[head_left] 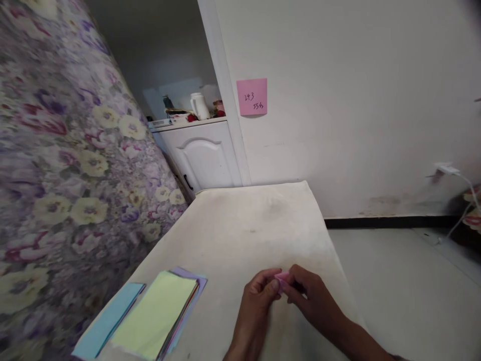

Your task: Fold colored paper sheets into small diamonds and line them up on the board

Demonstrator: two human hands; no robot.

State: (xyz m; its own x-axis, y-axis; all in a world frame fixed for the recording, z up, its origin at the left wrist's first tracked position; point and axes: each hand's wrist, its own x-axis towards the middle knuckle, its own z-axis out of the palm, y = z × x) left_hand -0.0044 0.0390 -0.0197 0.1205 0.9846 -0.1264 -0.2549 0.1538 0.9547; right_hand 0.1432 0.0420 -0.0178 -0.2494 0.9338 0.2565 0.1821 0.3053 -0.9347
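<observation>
Between my two hands, above the near part of the cloth-covered table, is a small piece of folded pink paper. My left hand pinches its left side between thumb and fingers. On the other side, my right hand grips it with thumb and forefinger. The fingers cover most of the paper, so its full shape is hidden. To the left lies a stack of coloured paper with a pale yellow sheet on top. Beside that stack is a narrower pile of blue paper.
A floral curtain hangs along the left. Behind the table stand a white cabinet with a white jug on it and a wall bearing a pink note. A plug with a white cable is at right.
</observation>
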